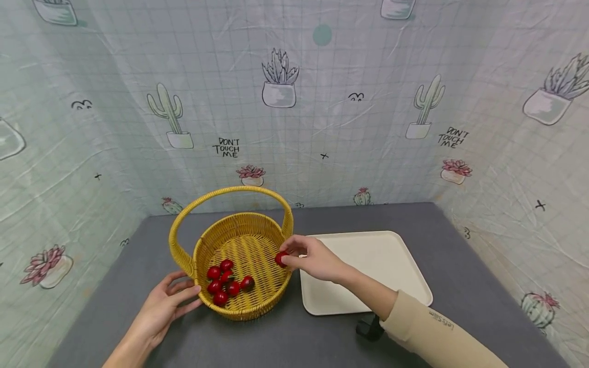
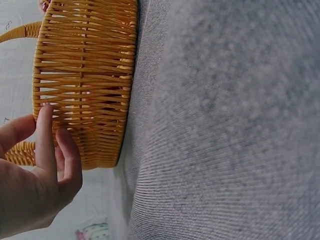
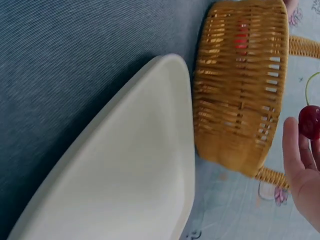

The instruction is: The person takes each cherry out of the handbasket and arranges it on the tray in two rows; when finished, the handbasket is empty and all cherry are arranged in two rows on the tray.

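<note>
A round yellow wicker basket (image 1: 250, 304) with a tall handle stands on the grey table. Several dark red cherries (image 1: 233, 288) lie grouped in its left side. At the basket's left rim, my left hand (image 1: 166, 301) pinches the edge; the left wrist view shows its fingers (image 2: 45, 135) against the woven wall. Over the right rim, my right hand (image 1: 317, 258) holds one cherry (image 1: 281, 259) between thumb and fingers. In the right wrist view this cherry (image 3: 310, 122) has a green stem pointing up, and part of the hand (image 3: 305, 175) is cut off by the frame.
A cream rectangular tray (image 1: 368, 301) lies just right of the basket, partly beneath my right forearm. A black object (image 1: 369, 329) shows under the right sleeve (image 1: 428, 327). Printed cloth walls (image 1: 294, 128) enclose the back and sides of the table.
</note>
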Demonstrator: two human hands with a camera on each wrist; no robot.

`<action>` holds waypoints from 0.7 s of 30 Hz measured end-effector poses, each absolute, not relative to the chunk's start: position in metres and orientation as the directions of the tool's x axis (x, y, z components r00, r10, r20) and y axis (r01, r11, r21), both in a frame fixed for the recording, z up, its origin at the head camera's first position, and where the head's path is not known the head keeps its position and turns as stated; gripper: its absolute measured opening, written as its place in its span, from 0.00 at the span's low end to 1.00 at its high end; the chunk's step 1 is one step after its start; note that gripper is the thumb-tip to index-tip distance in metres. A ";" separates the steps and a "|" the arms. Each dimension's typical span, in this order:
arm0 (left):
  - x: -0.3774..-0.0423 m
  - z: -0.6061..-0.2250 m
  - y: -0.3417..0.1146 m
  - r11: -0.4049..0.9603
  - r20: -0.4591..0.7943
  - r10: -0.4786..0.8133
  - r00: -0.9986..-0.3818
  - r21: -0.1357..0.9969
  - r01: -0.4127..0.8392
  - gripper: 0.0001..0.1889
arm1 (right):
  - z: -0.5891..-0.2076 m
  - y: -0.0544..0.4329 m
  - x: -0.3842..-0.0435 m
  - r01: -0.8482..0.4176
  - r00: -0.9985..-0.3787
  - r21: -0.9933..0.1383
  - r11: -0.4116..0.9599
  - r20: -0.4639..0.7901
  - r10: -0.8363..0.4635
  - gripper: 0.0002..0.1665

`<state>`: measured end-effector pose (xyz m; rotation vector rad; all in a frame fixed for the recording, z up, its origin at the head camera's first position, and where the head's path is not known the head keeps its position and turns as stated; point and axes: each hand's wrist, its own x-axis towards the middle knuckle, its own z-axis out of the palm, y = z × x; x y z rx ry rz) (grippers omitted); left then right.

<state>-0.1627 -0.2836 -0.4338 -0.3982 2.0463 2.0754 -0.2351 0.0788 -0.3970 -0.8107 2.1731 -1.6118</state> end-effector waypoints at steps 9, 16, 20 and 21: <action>-0.162 -0.434 -0.283 -0.020 -0.327 -0.033 -0.944 0.945 -0.327 0.43 | -0.406 0.106 -0.245 -0.120 -0.806 -0.984 0.132 0.019 -0.591 0.14; -0.161 -0.435 -0.283 -0.025 -0.331 -0.035 -0.943 0.944 -0.330 0.43 | -0.412 0.123 -0.250 -0.038 -0.838 -0.993 0.113 -0.030 -0.545 0.20; -0.161 -0.435 -0.283 -0.022 -0.325 -0.035 -0.945 0.946 -0.325 0.43 | -0.413 0.131 -0.252 -0.021 -0.856 -0.992 0.121 -0.045 -0.515 0.22; -0.161 -0.435 -0.283 -0.021 -0.323 -0.035 -0.946 0.946 -0.323 0.43 | -0.413 0.132 -0.252 -0.018 -0.860 -0.992 0.123 -0.048 -0.508 0.23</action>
